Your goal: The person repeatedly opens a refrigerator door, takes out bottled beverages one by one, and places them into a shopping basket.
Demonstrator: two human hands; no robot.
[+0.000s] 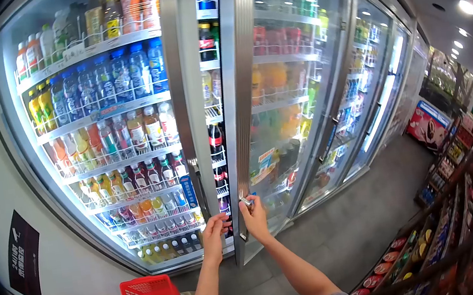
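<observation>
My right hand (254,217) is closed around the handle (245,202) on the metal edge of a glass fridge door (279,112). That door stands ajar, and soda bottles (215,138) show through the gap beside its frame. Just left of the gap is my left hand (214,234), its fingers loosely bent and apart, with nothing visible in it. It is close to the metal post between the doors; whether it touches the post I cannot tell.
Behind the left glass door, several shelves hold drink bottles (105,81). A red shopping basket (147,287) with packaged items sits low at left. Snack shelves (432,229) line the right side across the grey floor (340,211). More fridge doors (372,70) continue beyond.
</observation>
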